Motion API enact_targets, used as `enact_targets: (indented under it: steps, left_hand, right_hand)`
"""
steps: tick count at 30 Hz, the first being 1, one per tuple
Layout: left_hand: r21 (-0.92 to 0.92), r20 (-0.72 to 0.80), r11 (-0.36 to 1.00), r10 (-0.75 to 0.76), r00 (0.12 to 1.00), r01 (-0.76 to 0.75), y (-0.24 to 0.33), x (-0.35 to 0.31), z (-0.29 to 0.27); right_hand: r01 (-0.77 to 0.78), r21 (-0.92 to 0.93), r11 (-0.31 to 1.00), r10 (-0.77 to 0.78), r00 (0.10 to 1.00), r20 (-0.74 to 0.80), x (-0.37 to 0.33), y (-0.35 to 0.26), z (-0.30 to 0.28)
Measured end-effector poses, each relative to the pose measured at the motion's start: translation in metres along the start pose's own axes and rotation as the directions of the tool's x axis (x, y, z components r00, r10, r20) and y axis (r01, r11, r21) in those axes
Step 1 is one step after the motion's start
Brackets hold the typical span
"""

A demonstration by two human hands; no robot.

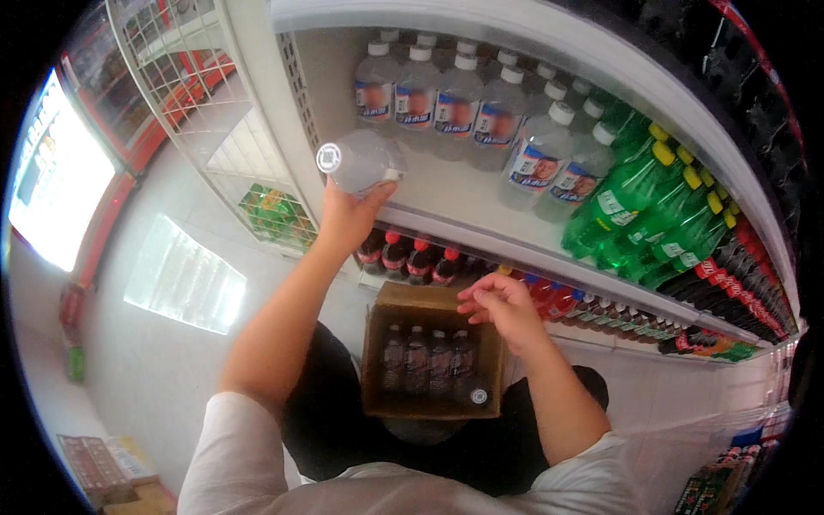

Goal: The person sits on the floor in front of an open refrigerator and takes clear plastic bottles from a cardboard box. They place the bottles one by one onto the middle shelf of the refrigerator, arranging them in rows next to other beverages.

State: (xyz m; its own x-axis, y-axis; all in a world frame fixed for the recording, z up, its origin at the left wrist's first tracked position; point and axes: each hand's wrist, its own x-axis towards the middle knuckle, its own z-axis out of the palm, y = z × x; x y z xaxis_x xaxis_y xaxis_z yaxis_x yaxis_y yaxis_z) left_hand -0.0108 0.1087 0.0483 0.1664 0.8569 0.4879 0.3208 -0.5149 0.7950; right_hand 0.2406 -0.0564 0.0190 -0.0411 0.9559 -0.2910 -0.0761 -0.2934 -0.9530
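Observation:
My left hand [350, 211] is wrapped round a clear plastic drink bottle [367, 156] with a white cap, held at the left end of the upper shelf [438, 184]. Behind it stand rows of similar clear bottles [455, 103] with white caps and blue-and-orange labels. Over the right rim of an open cardboard box [372, 343] hovers my right hand [502, 309], its fingers loosely bent and apart, holding nothing. Inside the box several clear bottles [416, 360] lie on their sides, and one white cap [478, 396] points up in a corner.
Green soda bottles [614, 206] with yellow caps stand right on the upper shelf, then dark cola bottles [742, 279]. Below are small cola bottles [421, 262] and red drinks [549, 296]. A white wire rack [184, 94] borders the shelf on the left. The box sits between my knees.

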Motion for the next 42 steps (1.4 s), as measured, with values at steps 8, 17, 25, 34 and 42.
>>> enact_targets:
  steps: [8, 17, 25, 34, 42]
  left_hand:
    - [-0.052, 0.191, 0.988, 0.150, 0.970, -0.143, 0.023, 0.048, 0.034]
    - [-0.019, 0.416, 0.998, -0.045, 0.908, 0.059, 0.039, 0.063, 0.087]
    - [0.105, 0.262, 0.992, 0.043, 0.964, -0.073, 0.053, 0.013, 0.078]
    - [0.036, 0.554, 0.901, 0.342, 0.759, -0.433, 0.041, -0.082, 0.026]
    - [0.056, 0.725, 0.918, 0.233, 0.648, -0.393, 0.030, -0.081, 0.011]
  right_hand:
    - [0.007, -0.222, 0.975, 0.021, 0.992, 0.123, 0.001, 0.014, -0.004]
    - [0.296, -0.736, 0.609, 0.110, 0.888, 0.447, -0.013, 0.047, 0.014]
    - [0.328, -0.940, 0.093, 0.792, 0.548, 0.269, -0.022, 0.081, 0.044]
    - [0.309, -0.951, 0.014, 0.794, 0.575, 0.199, -0.017, 0.173, 0.033]
    - [0.486, -0.863, -0.139, 0.922, 0.382, 0.067, -0.008, 0.157, 0.057]
